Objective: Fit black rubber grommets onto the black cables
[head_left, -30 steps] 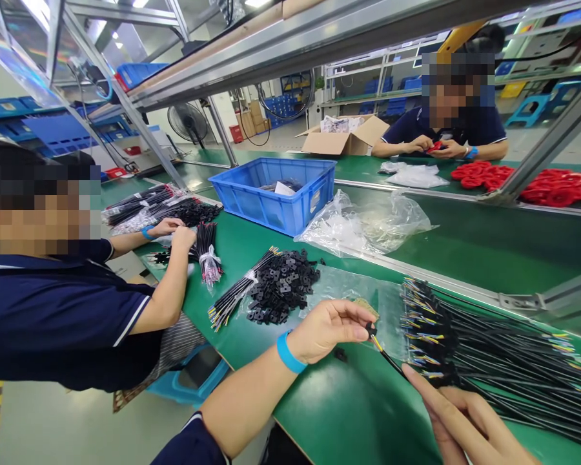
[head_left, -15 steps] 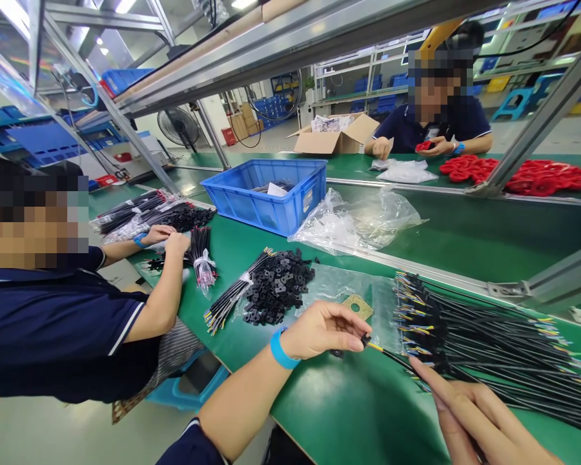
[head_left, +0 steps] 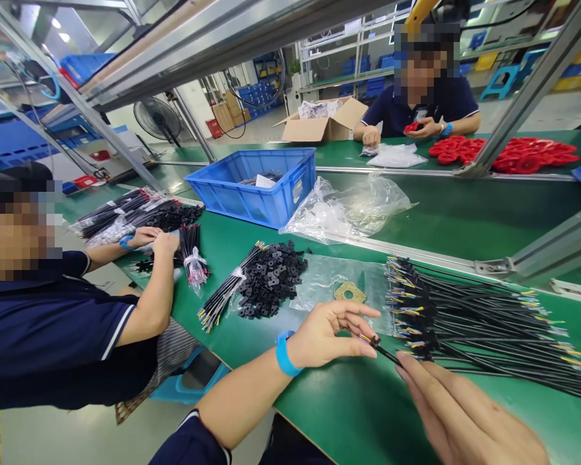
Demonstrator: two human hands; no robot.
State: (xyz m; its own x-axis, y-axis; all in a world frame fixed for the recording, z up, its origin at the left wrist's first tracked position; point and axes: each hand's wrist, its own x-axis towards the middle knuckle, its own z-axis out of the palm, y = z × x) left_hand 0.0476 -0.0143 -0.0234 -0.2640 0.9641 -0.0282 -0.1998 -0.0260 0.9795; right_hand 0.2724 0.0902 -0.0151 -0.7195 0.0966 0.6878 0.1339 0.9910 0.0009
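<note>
Now | L hand (head_left: 326, 332) fingers pinch cable (head_left: 385, 352) tip; R hand (head_left: 459, 416) blurred, grip unclear

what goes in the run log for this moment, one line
left hand: pinches cable tip | right hand: fingers on same cable | cable pile: right, on green bench | black clips: heap behind left hand

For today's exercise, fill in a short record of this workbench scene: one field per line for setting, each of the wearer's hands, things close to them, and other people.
Setting: green workbench under a metal frame
Left hand: fingertips pinching the end of a black cable
Right hand: fingers laid along the same cable
Near the hands: pile of black cables with coloured wire ends; heap of small black plastic parts; blue bin
Other people: one seated at left, one across beside red parts
</note>
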